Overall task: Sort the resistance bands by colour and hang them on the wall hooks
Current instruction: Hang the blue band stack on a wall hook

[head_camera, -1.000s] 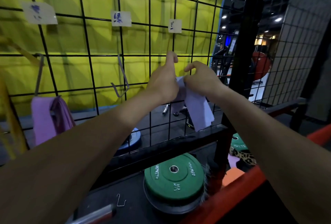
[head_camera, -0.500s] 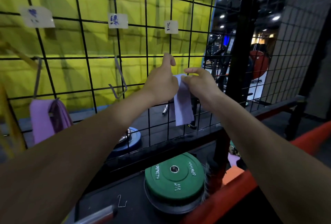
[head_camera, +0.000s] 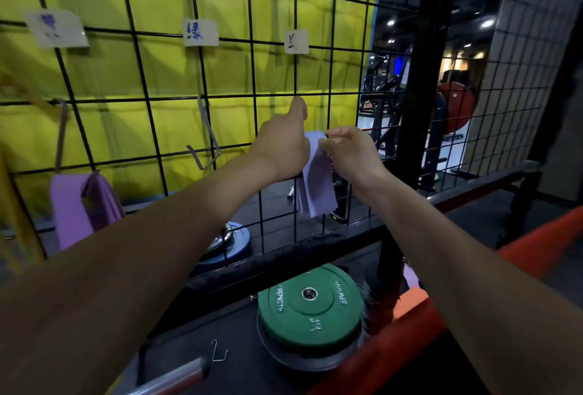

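While both hands work at the wire grid (head_camera: 252, 98), the pale blue band (head_camera: 317, 183) hangs straight down between them, less bunched than a second ago. From the head view, the left hand (head_camera: 280, 145) has its grip on the band's top edge, thumb raised; the right hand (head_camera: 350, 155) pinches the same edge just beside it. Judging by this, hooking is nearly done. Well left of the grip, purple bands (head_camera: 82, 205) already hang.

Head camera looks forward-down, close to wire grid (head_camera: 252, 98).

Dim, soft, warped edges, ceiling spots
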